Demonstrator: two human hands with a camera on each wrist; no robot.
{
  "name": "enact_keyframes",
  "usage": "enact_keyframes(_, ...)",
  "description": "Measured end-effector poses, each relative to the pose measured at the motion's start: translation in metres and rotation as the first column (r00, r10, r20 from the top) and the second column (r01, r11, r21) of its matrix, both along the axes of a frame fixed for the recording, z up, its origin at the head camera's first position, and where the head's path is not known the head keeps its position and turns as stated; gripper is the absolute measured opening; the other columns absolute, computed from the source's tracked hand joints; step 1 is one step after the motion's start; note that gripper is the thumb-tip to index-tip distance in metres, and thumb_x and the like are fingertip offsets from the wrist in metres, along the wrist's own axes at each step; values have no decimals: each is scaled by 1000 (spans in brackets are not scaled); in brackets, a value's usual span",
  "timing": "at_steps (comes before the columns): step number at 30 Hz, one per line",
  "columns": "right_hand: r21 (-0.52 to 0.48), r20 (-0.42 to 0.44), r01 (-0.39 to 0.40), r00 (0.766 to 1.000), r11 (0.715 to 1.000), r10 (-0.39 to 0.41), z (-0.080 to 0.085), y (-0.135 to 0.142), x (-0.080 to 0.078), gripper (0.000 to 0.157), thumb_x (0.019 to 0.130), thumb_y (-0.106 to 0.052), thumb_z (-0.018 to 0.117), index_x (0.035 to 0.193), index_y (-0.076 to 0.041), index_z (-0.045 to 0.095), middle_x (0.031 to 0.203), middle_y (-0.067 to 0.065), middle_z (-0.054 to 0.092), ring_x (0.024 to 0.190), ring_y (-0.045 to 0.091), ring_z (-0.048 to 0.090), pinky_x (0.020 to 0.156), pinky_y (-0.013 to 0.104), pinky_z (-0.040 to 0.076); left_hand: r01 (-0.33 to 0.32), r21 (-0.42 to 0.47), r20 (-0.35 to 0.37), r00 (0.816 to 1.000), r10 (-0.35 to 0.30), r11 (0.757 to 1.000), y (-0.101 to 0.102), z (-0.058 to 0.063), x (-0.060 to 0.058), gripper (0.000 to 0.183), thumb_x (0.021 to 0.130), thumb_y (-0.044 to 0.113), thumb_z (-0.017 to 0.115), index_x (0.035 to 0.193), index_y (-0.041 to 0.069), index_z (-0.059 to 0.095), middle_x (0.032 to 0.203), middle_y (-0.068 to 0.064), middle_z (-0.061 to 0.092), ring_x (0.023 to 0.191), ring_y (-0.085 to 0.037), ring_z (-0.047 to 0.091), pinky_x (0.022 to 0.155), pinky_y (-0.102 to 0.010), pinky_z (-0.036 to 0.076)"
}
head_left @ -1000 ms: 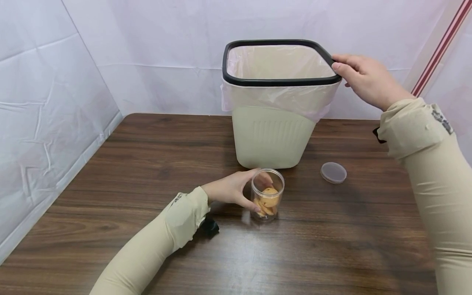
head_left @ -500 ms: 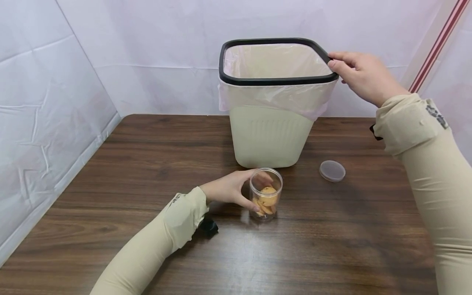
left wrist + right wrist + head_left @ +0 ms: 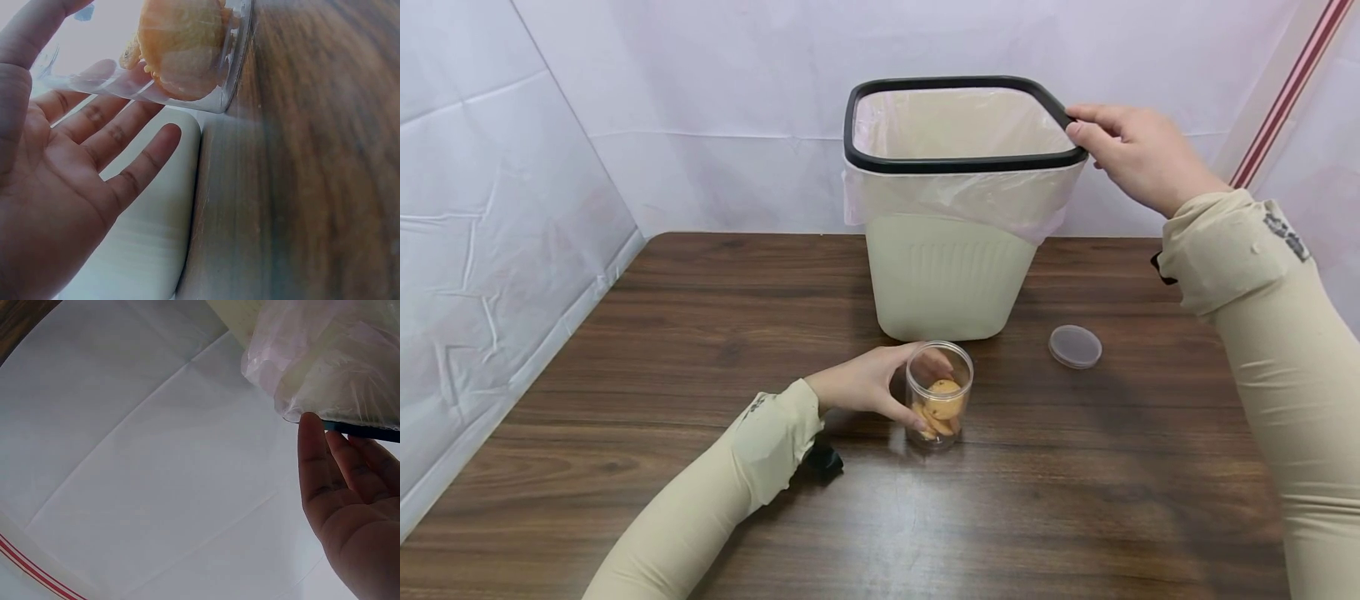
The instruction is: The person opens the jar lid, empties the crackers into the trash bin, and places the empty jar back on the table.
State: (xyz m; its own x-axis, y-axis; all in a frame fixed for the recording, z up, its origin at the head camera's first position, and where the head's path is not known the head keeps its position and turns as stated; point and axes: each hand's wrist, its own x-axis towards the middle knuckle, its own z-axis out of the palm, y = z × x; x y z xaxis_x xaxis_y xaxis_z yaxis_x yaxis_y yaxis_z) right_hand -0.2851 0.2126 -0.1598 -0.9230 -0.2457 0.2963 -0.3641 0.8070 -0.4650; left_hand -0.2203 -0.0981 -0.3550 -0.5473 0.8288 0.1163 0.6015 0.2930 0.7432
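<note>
My left hand (image 3: 874, 382) curves round a clear plastic jar (image 3: 938, 437) in the head view, thumb on the near side and fingers behind it. The jar stands upright on the table without a lid, with several round cookies (image 3: 945, 400) inside. In the left wrist view the fingers (image 3: 140, 169) reach behind the jar wall (image 3: 212, 100). At the back, a pale green trash can (image 3: 951, 275) stands on the table, lined with a thin pinkish bag (image 3: 1037, 212) under a black rim ring (image 3: 970, 164). My right hand (image 3: 1138, 154) holds the ring's right corner, thumb on top, fingers beneath.
A round clear lid (image 3: 1075, 347) lies on the brown wooden table (image 3: 662, 350), right of the trash can. White sheeting (image 3: 722, 100) hangs behind the table and along its left side. A red-striped band (image 3: 1288, 96) runs down the right.
The whole head view has shifted slightly, so everything sits a little farther left and up. Both hands keep their places on the jar and the trash can rim.
</note>
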Motion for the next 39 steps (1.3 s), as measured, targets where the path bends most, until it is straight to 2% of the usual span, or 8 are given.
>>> enact_keyframes(6, -5, -5, 6, 1000, 1000, -6, -1, 0, 0, 51, 99, -42, 37, 144, -19, 46, 125, 20, 58, 75, -1, 46, 69, 25, 35, 7, -2, -13, 1000, -7, 1000, 0, 0, -1, 68, 71, 21, 86, 129, 12, 52, 126, 1, 60, 118, -9, 54, 108, -29, 37)
enact_keyframes(16, -1, 10, 11, 1000, 1000, -11, 0, -1, 0, 52, 99, -44, 36, 144, -19, 45, 128, 18, 57, 77, 0, 46, 70, 25, 35, 1, 0, -8, 1000, -1, 1000, -1, -1, -2, 66, 72, 22, 85, 129, 12, 52, 126, 3, 59, 118, -8, 53, 108, -32, 37)
enact_keyframes(25, 0, -11, 9, 1000, 1000, -9, -1, 0, -1, 52, 99, -43, 37, 143, -18, 47, 125, 19, 59, 75, -3, 46, 69, 24, 35, 7, 0, -21, 1000, -7, 1000, -2, 1, -2, 67, 72, 22, 84, 129, 10, 52, 130, -1, 57, 121, -11, 52, 110, -33, 36)
enact_keyframes(34, -2, 13, 14, 1000, 1000, -14, -2, 0, -1, 53, 99, -44, 37, 145, -20, 44, 128, 19, 58, 78, 1, 47, 71, 26, 35, -36, -1, 30, 999, 36, 999, -5, 2, -2, 64, 71, 21, 85, 127, 15, 54, 132, 3, 55, 124, -10, 49, 112, -37, 34)
enact_keyframes(39, -3, 18, 7, 1000, 1000, -7, -1, -1, -1, 53, 99, -44, 36, 145, -19, 44, 132, 19, 56, 80, 3, 48, 72, 26, 35, -37, 8, 25, 999, 37, 999, -6, 3, -2, 64, 71, 20, 85, 127, 14, 54, 131, 2, 56, 124, -11, 49, 111, -38, 35)
